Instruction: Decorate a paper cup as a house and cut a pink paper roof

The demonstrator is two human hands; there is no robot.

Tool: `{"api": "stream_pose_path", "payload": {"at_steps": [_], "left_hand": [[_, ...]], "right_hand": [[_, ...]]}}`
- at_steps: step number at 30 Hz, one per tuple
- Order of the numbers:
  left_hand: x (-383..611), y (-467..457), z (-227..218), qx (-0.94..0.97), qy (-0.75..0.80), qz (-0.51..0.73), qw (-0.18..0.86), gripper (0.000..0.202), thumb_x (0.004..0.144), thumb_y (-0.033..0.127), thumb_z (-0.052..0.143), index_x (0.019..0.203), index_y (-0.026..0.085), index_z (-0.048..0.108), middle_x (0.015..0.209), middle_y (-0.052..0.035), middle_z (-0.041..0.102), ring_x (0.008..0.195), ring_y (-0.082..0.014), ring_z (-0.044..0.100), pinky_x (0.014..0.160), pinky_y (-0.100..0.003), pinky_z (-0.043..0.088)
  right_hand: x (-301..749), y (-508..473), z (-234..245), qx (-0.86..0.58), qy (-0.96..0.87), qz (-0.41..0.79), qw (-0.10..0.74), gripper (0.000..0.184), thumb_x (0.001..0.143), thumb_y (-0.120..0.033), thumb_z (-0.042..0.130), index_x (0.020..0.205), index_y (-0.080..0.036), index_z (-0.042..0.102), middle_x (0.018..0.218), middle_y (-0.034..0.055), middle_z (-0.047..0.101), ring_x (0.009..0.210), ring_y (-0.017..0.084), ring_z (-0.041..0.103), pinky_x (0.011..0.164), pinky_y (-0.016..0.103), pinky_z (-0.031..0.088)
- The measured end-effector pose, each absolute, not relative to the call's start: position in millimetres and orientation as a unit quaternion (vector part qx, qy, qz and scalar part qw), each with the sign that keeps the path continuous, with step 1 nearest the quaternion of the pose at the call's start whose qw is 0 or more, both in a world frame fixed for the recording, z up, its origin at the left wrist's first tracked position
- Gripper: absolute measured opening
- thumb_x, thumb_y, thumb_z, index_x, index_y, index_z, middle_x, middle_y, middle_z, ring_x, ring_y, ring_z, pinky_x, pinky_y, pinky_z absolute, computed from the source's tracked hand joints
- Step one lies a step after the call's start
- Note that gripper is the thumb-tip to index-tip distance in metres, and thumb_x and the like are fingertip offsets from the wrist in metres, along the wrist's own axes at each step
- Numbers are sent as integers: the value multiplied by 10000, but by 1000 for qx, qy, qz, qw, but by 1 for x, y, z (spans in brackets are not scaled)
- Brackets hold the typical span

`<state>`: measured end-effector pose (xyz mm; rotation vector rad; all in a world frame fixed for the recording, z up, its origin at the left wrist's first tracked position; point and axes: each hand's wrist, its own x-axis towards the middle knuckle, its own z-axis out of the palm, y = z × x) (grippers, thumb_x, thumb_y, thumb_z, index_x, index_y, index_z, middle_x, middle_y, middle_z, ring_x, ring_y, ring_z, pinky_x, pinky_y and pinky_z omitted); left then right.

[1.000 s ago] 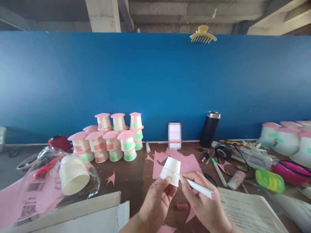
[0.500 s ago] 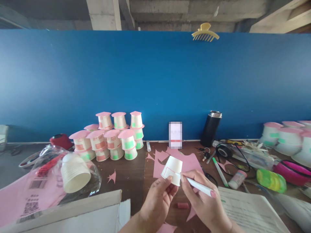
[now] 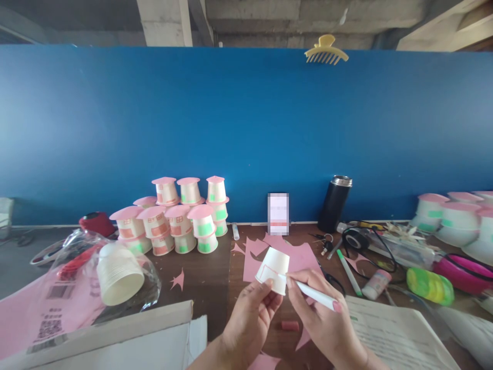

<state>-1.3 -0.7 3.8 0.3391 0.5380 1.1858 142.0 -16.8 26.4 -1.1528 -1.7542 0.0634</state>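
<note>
My left hand (image 3: 252,313) grips a white paper cup (image 3: 275,262), held upside down and tilted, thumb on its side near the rim. Red outline strokes show on the cup's wall. A white marker (image 3: 316,294) with a pink end sits between the fingers of my right hand (image 3: 323,313), its tip at the cup's wall beside the red line. Below the hands a red marker cap (image 3: 289,326) lies on the brown table (image 3: 210,288). Pink paper offcuts (image 3: 302,257) spread behind the cup.
Stacked decorated cups with pink roofs (image 3: 179,221) stand at left. Nearer are a bagged stack of plain cups (image 3: 121,275) and a cardboard box (image 3: 154,339). A black flask (image 3: 335,203), green-capped marker (image 3: 349,273), tape (image 3: 356,240) and papers (image 3: 400,329) are at right.
Both hands hold nearly the same pose, the marker tip staying at the cup's side. Only a slight shift of the view shows otherwise.
</note>
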Motion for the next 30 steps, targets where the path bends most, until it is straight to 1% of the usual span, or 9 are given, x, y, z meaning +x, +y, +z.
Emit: {"api": "stream_pose_path", "payload": {"at_steps": [11, 21, 30], "left_hand": [[-3, 1, 3, 146, 253, 555, 779, 65, 769, 134, 731, 790, 85, 694, 853, -101, 696, 795, -155, 638, 786, -280, 519], [-2, 1, 4, 123, 263, 564, 773, 43, 766, 96, 717, 772, 80, 678, 824, -106, 695, 772, -159, 646, 766, -283, 532], [-2, 0, 6, 119, 267, 563, 773, 60, 756, 100, 729, 762, 90, 670, 816, -103, 694, 771, -162, 650, 760, -278, 534]], "right_hand": [[142, -17, 27, -476, -721, 33, 503, 66, 916, -233, 559, 888, -219, 617, 758, -2, 642, 637, 140, 617, 637, 241, 477], [141, -18, 27, -482, -719, 18, 500, 71, 911, -244, 561, 873, -220, 617, 730, -8, 634, 579, 137, 588, 613, 246, 473], [142, -18, 27, -488, -721, 24, 492, 86, 916, -254, 553, 878, -217, 620, 744, 1, 646, 595, 146, 606, 595, 251, 472]]}}
